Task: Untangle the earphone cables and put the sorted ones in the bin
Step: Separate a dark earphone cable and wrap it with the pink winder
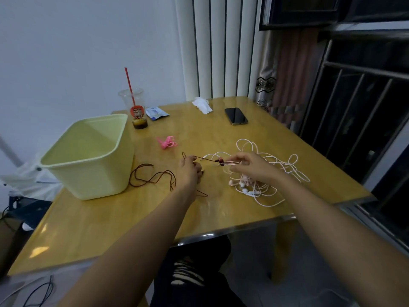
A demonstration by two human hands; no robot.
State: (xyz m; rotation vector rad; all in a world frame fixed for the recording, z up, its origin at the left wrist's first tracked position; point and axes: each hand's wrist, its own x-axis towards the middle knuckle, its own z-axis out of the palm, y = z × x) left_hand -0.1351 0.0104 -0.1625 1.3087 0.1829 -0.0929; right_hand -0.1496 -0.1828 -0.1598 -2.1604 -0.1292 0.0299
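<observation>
Nearest the lens are my knees in dark trousers [194, 273], below the edge of the wooden table [106, 222]; both my forearms reach forward over it.

Far left: a pale green bin [95, 178] stands upright at the table's left edge, mouth open upward. Behind its right corner stands a clear cup [132, 100] with a red straw and a little dark liquid, and just beside the cup lies a blue-and-white packet [156, 113].

Left of centre: a brown cord [152, 176] lies in loose curves on the table between the bin and my left hand [189, 171]. That hand pinches the cord between thumb and fingertip, and from there it runs taut to the right. Beyond it a small pink cable bundle [167, 142] lies apart from the rest.

Centre: a dark red bead [220, 161] sits on the taut cord, just beside the fingertips of my right hand [252, 166], which pinches pale strands there; whether it also holds the brown cord I cannot tell. Farther back lie a crumpled white tissue [201, 104] and a dark phone [236, 116], screen up.

Right: the white earphone cables [250, 191] form a loose tangle of many overlapping loops under and around my right hand, earbuds near the middle, none of it in the bin. A barred window [354, 111] is at the far right.
</observation>
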